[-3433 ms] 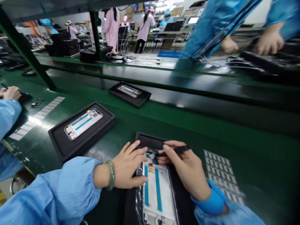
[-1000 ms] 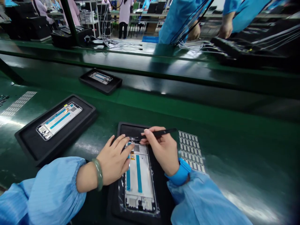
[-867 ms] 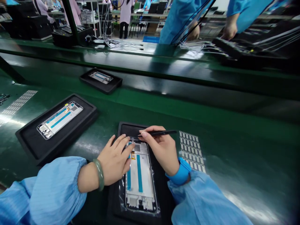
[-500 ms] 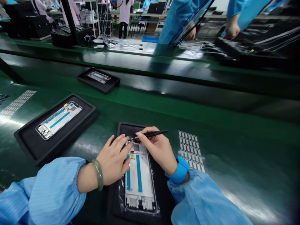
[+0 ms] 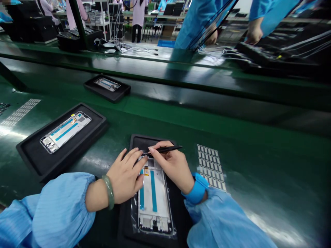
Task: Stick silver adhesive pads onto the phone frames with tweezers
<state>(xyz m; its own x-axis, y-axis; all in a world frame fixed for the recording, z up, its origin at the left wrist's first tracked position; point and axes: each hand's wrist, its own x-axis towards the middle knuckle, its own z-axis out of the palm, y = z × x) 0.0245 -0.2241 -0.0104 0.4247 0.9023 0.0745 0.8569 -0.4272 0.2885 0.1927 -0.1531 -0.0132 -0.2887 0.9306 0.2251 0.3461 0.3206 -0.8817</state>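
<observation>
A phone frame with blue strips lies in a black tray in front of me, clear film showing around its lower edges. My left hand rests over its upper left part with fingers spread, the fingertips near the top edge. Between the thumb and fingers of my right hand are black tweezers. Their tips point left to the top of the frame, close to my left fingertips. Whether the tips pinch a small part is too fine to see.
A sheet of small parts lies right of my right hand. Another black tray with a phone frame sits to the left. Farther back a third tray stands on the conveyor. Across the line, a co-worker's hand works among cables.
My right hand and the tweezers have shifted slightly left and the tweezers lie a little lower. The far tray has moved slightly left. My left hand stays in place.
</observation>
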